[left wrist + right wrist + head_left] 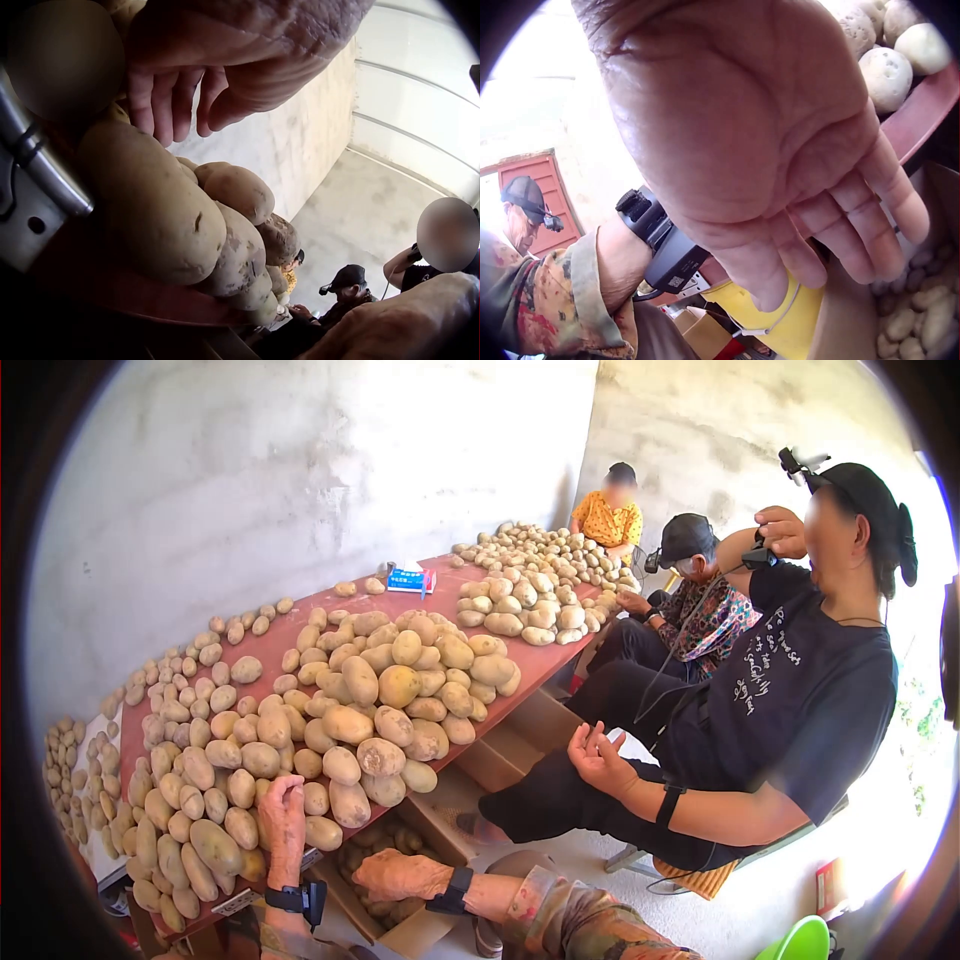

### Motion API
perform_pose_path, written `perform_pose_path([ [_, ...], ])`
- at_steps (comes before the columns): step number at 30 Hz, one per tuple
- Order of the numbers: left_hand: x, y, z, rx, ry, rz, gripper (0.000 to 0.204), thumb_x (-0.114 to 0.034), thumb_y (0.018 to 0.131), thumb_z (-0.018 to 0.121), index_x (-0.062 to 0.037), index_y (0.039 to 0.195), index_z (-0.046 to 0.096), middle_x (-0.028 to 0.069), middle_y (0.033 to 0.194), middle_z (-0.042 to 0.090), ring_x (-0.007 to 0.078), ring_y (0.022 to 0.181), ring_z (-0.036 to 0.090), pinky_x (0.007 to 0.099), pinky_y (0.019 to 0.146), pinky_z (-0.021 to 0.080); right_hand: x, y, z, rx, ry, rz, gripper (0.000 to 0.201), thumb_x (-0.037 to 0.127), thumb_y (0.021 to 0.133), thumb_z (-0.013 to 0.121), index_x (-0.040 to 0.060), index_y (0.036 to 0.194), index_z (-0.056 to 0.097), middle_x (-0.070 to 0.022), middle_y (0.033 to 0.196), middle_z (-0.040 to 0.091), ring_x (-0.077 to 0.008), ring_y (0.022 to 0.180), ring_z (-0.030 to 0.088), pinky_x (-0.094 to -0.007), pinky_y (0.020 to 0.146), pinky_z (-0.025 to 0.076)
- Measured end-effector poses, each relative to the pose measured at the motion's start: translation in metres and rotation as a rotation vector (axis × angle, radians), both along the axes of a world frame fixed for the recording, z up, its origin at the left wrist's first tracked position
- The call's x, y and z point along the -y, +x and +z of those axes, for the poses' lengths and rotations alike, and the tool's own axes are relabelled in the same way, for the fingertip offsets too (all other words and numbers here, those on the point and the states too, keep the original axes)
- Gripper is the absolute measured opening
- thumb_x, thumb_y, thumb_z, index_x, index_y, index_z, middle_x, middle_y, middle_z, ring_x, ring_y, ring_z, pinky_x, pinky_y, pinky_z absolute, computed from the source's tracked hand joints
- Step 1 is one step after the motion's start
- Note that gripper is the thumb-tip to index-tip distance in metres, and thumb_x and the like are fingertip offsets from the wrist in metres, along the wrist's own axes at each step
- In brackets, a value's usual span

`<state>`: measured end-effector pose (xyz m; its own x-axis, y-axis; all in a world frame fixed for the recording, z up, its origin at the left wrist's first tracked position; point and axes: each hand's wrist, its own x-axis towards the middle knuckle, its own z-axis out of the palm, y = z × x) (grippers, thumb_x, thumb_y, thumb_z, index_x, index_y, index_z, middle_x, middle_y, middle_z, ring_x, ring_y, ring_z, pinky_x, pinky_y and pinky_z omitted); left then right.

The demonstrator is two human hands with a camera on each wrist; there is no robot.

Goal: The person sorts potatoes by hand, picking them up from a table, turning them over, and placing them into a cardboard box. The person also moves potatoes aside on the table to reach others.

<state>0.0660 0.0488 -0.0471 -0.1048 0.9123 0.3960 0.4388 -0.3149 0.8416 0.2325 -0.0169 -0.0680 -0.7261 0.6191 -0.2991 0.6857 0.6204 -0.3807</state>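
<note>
Head view: a heap of potatoes (350, 724) covers much of a red desk (320, 600), with smaller groups at its far end and along the wall. The left hand (284, 822) lies at the heap's near edge, beside several potatoes; whether it touches them cannot be told. The right hand (403, 875) hovers over a cardboard box (448, 838), which stands below the desk edge and also contains potatoes. A blue-and-red tissue pack (411, 581) rests towards the wall. Three other people sit along the right side, the nearest in a black T-shirt (780, 680); a green bucket (803, 940) stands at lower right.

Left wrist view: the left hand's grip is slack and parted — fingers loosely bent, thumb apart, nothing held — above large potatoes at the desk's rim. A metal tube appears at left.

Right wrist view: the right hand's grip is fully spread out — palm exposed, fingers nearly straight, nothing held. The boxed potatoes appear at lower right, near a yellow bucket (784, 319).
</note>
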Motion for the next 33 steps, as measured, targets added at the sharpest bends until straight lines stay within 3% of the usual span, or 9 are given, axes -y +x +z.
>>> perform_pose_path([
  [14,0.015,0.011,0.015,-0.035,0.093,0.044,0.018,-0.012,0.087,0.059,0.0004,0.098,0.067,0.0117,0.084,0.069,0.0192,0.076,0.064,0.0313,0.071,0.050,0.000,-0.002,-0.003,-0.007,0.036,0.013,0.024,0.016,0.076,0.064,0.0007,0.094,0.066,-0.0165,0.085,0.069,-0.0342,0.085,0.068,-0.0445,0.074,0.054],
  [17,-0.003,-0.007,-0.007,0.010,0.019,-0.020,0.017,-0.012,0.088,0.059,0.0005,0.097,0.066,0.0107,0.085,0.068,0.0193,0.079,0.063,0.0315,0.073,0.049,0.001,-0.003,-0.006,-0.015,0.038,0.014,0.023,0.016,0.076,0.064,0.0009,0.093,0.066,-0.0164,0.084,0.069,-0.0344,0.084,0.068,-0.0445,0.074,0.054],
  [22,0.002,-0.005,0.002,-0.048,0.076,0.005,0.016,-0.009,0.087,0.059,0.0000,0.098,0.067,0.0112,0.084,0.069,0.0196,0.077,0.065,0.0310,0.072,0.051,0.005,-0.001,0.004,-0.003,0.044,0.027,0.021,0.015,0.076,0.064,0.0008,0.091,0.066,-0.0167,0.084,0.069,-0.0341,0.083,0.068,-0.0438,0.072,0.054],
  [24,0.017,0.004,0.017,-0.019,0.131,0.043,0.015,-0.008,0.087,0.059,0.0008,0.097,0.066,0.0110,0.085,0.069,0.0192,0.078,0.065,0.0307,0.074,0.051,0.001,-0.004,-0.007,-0.003,0.009,0.003,0.021,0.015,0.075,0.064,0.0006,0.090,0.066,-0.0169,0.084,0.069,-0.0337,0.082,0.068,-0.0435,0.072,0.054],
  [33,0.015,-0.022,0.001,0.061,0.051,0.004,0.014,-0.007,0.089,0.059,0.0020,0.098,0.066,0.0067,0.086,0.066,0.0144,0.082,0.062,0.0285,0.075,0.050,0.001,-0.010,0.000,0.008,0.052,0.049,0.020,0.013,0.075,0.061,0.0008,0.090,0.067,-0.0169,0.084,0.069,-0.0339,0.084,0.068,-0.0425,0.072,0.055],
])
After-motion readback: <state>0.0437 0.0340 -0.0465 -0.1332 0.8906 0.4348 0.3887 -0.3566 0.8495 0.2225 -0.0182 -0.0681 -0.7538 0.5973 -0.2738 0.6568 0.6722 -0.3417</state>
